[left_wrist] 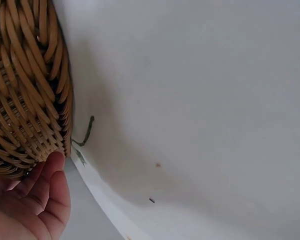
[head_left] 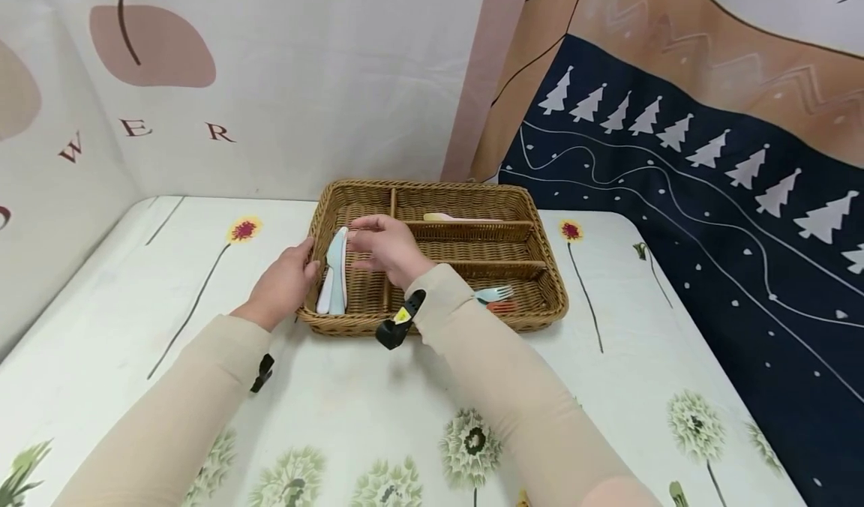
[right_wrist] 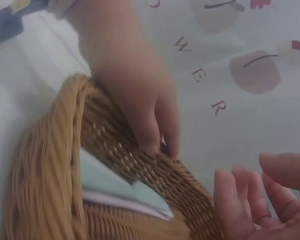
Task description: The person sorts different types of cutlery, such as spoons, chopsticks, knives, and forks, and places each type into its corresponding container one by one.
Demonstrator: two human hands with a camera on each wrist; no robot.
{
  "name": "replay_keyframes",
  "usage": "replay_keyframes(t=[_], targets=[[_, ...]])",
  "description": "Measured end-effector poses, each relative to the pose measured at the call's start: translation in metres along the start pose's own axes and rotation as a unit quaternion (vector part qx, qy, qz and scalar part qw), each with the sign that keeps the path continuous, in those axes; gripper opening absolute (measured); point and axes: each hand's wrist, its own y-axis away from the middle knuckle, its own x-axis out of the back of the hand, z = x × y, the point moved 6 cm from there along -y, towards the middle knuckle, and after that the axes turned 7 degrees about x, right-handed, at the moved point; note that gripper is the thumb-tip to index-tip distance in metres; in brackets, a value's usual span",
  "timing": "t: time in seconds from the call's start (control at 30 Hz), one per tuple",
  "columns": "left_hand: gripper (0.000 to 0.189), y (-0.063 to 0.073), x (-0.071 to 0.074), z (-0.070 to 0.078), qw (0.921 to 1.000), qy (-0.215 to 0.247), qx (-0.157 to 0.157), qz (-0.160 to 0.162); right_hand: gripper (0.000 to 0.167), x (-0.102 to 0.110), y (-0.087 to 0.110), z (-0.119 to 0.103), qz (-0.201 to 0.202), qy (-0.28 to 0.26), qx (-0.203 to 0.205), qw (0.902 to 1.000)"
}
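Observation:
A brown wicker basket (head_left: 559, 293) with dividers sits on the table. My left hand (head_left: 280, 286) grips its left rim, thumb over the edge and fingers outside, as the right wrist view shows. Over the left compartment hovers my right hand (head_left: 388, 250), fingers loosely bent and nothing in them. Just left of those fingers, a light blue knife (head_left: 334, 271) lies lengthwise among pale knives (head_left: 345, 256) in that compartment. A light blue fork (head_left: 496, 293) and an orange utensil (head_left: 502, 307) lie in the front right compartment, partly hidden by my right forearm.
A cream-coloured utensil (head_left: 442, 217) lies in the basket's back right compartment. The table is covered by a white flowered cloth (head_left: 364, 409). Behind the basket hangs a white printed curtain (head_left: 290, 117), and a dark blue tree-patterned cloth (head_left: 641, 199) hangs at the right.

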Motion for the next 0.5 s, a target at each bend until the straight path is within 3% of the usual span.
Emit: replay_keyframes(t=[0.2, 0.37, 0.5], targets=[[0.058, 0.002, 0.004, 0.0, 0.9997, 0.018, -0.008, -0.012, 0.03, 0.029, 0.01, -0.017, 0.005, 0.047, 0.038, 0.9982], [0.063, 0.005, 0.007, -0.008, 0.9987, 0.045, -0.008, -0.022, 0.031, 0.06, 0.02, -0.03, 0.008, 0.091, 0.058, 0.9941], [0.068, 0.006, 0.012, -0.016, 0.9992, 0.036, -0.008, -0.013, 0.03, 0.09, 0.029, -0.042, 0.02, 0.133, 0.09, 0.9868]])
